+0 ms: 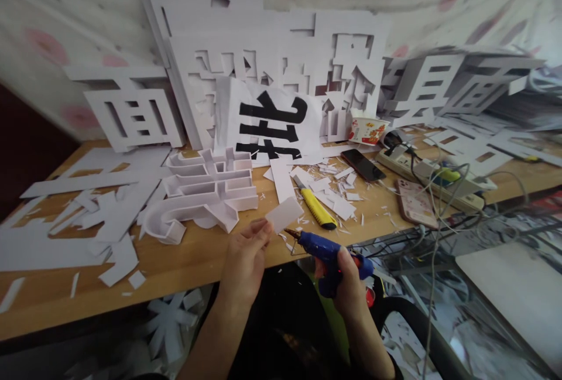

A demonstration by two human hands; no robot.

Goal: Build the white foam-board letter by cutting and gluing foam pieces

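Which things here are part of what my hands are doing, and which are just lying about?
In use: small white card strip in left hand; blue hot-glue gun in right hand.
Lying about: yellow utility knife, black phone, pink-cased phone, red-printed paper cup.

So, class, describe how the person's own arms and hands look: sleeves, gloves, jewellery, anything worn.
The left hand and right hand are ungloved, with no ring, watch or bracelet visible. Both forearms are bare as far as the picture shows, with no sleeves on them.
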